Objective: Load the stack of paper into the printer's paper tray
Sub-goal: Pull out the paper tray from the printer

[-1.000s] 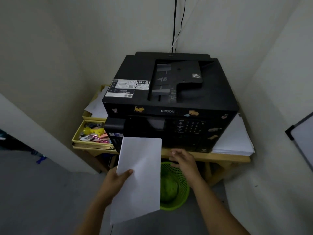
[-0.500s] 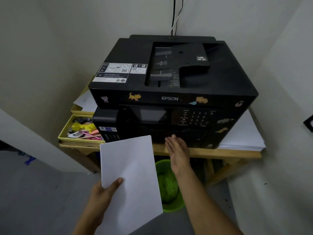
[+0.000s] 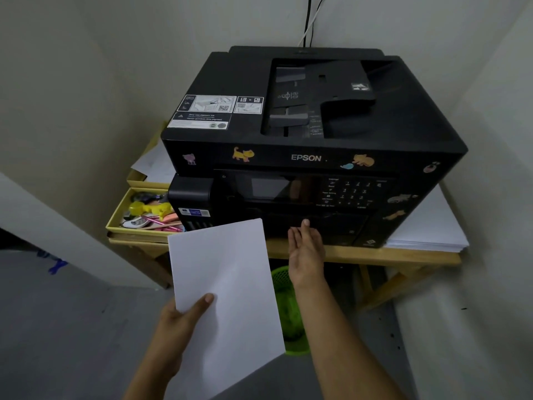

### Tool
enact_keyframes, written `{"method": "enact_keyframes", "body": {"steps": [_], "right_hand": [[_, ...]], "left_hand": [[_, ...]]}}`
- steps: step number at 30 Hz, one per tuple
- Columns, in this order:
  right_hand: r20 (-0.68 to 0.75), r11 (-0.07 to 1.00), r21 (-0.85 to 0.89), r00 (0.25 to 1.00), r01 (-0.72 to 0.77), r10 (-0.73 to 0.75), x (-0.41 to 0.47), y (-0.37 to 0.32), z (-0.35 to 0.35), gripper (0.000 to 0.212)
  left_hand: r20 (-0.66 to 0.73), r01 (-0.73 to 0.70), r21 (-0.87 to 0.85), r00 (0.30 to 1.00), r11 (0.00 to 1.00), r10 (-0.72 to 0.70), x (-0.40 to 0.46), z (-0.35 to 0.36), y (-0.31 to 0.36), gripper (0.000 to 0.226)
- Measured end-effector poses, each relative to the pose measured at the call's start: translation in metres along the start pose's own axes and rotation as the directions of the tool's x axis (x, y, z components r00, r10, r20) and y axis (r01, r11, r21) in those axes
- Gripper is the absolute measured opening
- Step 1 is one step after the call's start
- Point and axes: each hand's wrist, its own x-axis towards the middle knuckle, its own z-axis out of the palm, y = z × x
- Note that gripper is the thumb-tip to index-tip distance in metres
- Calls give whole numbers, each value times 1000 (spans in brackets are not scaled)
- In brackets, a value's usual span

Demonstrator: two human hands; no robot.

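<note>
A black Epson printer (image 3: 311, 116) with cat stickers stands on a wooden table (image 3: 375, 256) in a corner. My left hand (image 3: 178, 321) grips a white stack of paper (image 3: 227, 284) by its left edge, thumb on top, held in front of the printer's lower left. My right hand (image 3: 305, 249) is palm up with its fingers apart, and the fingertips reach the dark lower front panel of the printer (image 3: 326, 223), where the tray front is. The tray looks closed; I cannot make out its handle.
A yellow box (image 3: 115, 223) of small stationery sits left of the printer, with loose sheets behind it. More white paper (image 3: 427, 226) lies on the table at the right. A green mesh bin (image 3: 285, 307) stands under the table. Walls close in on both sides.
The printer has grown larger in view as I came closer. My right hand rose from the table edge to the printer's lower front. The paper stack shifted left and lower.
</note>
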Motion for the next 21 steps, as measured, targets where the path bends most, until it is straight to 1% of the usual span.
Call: {"method": "enact_keyframes", "body": {"steps": [1,4,8,10,13,21], "right_hand": [[-4,1000,-13,1000,7,-7,0,1,1,25],[-21,994,-100,998,51,-54,2,5,6,32],[-44,980,-183,995,82,-91,5,11,10,30],[-60,977,-195,994,83,-97,6,15,11,30],[-100,975,-208,990,80,-103,4,21,14,36],[-129,986,-148,986,82,-102,3,20,12,35]], "left_hand": [[1,3,-3,1000,1000,-3,0,0,-1,42],[15,13,-5,1000,1000,-13,0,2,-3,49],[28,41,-1,999,999,-41,-1,4,0,47],[33,33,1,999,999,-33,-1,3,1,48],[27,14,7,1000,1000,-15,-1,1,2,48],[27,-9,26,1000,1000,8,-1,-9,5,47]]}}
